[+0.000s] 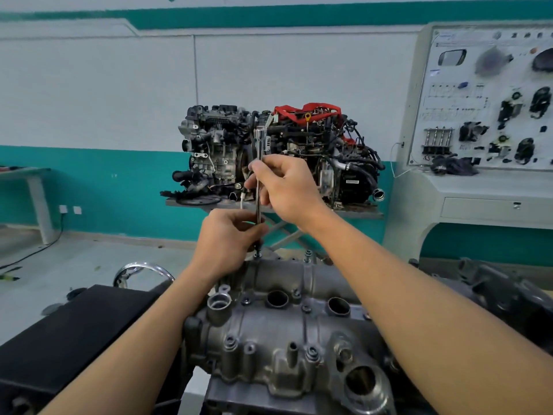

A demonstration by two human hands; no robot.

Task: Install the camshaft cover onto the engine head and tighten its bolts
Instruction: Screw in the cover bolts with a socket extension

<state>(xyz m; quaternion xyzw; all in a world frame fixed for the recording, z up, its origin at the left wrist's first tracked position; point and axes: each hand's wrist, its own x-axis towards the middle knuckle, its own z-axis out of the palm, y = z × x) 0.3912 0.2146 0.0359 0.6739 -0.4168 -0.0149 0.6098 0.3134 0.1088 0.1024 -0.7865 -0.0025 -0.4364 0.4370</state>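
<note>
Two hands (227,238) (287,187), one extension bar (258,145), one cover (284,333).

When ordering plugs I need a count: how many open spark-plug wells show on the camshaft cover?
2 spark-plug wells: one mid-cover, one just right of it by the right forearm, which may hide more.

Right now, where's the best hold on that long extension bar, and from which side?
Pinch the extension bar mid-length on its bare shaft, coming from the right, as the right hand does. It stands upright on a bolt at the far edge of the camshaft cover, slim and round; the left hand holds its lower end.
</note>
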